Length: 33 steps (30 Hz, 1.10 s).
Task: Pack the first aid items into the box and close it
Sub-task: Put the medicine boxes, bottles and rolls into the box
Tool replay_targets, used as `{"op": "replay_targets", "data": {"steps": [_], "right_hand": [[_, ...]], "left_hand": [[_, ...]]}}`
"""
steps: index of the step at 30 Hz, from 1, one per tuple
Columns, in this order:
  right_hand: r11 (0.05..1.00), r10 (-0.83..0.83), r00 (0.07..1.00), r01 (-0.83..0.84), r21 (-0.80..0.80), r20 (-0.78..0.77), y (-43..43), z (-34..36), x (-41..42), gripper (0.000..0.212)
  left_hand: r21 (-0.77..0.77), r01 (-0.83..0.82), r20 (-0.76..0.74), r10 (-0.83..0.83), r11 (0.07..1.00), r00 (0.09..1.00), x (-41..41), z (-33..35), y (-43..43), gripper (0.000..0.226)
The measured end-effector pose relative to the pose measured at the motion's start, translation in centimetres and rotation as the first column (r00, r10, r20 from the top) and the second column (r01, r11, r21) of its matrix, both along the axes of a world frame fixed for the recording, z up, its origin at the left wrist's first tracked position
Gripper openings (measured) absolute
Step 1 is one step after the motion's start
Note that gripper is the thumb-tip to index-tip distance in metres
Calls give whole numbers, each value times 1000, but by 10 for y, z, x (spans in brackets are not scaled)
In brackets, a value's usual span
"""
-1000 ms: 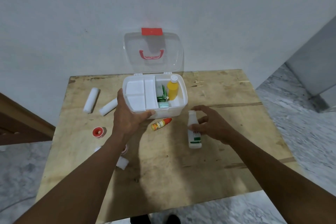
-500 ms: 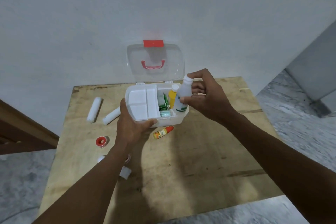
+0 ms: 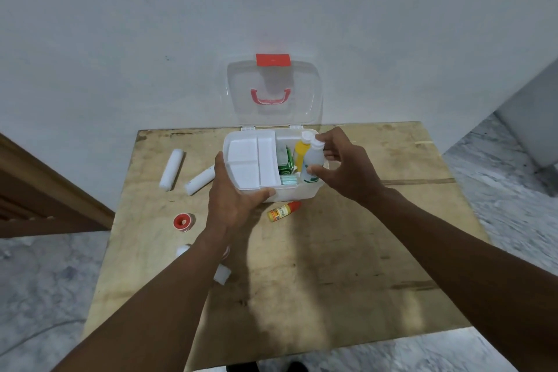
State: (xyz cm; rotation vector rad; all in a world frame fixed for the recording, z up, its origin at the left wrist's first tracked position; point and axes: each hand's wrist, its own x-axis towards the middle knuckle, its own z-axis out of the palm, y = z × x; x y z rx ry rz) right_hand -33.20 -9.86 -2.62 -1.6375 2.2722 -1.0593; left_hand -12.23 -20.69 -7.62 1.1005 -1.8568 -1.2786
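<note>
The left hand (image 3: 232, 202) grips the near-left corner of the open white plastic first aid box (image 3: 290, 193) on the wooden tabletop (image 3: 332, 266). The right hand's (image 3: 347, 169) fingers hold a white plastic bottle (image 3: 314, 160) tilted over the box's right compartment.

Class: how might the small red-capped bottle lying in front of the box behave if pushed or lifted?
The red-capped bottle lies on its side and looks round, so a nudge would probably roll it. Being small and seemingly plastic, it is likely light, stiff and easy to pinch.
</note>
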Motion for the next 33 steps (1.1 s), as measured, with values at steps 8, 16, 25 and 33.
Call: {"op": "replay_targets", "data": {"steps": [8,16,25,33], "right_hand": [[993,-101,982,110,47,-156,-8,-19,0,59],[979,-156,952,183,84,-262,-19,-27,-2,57],[970,-139,909,205,131,-393,-25,-25,-3,55],[977,-116,927,172,129,-356,-21,-26,-3,54]], "left_hand": [[-6,13,-1,-13,1000,1000,0,-1,0,94],[-3,7,-6,-7,1000,1000,0,-3,-2,97],[-8,8,-28,-9,1000,1000,0,0,0,97],[6,20,-40,-20,1000,999,0,-1,0,97]]}}
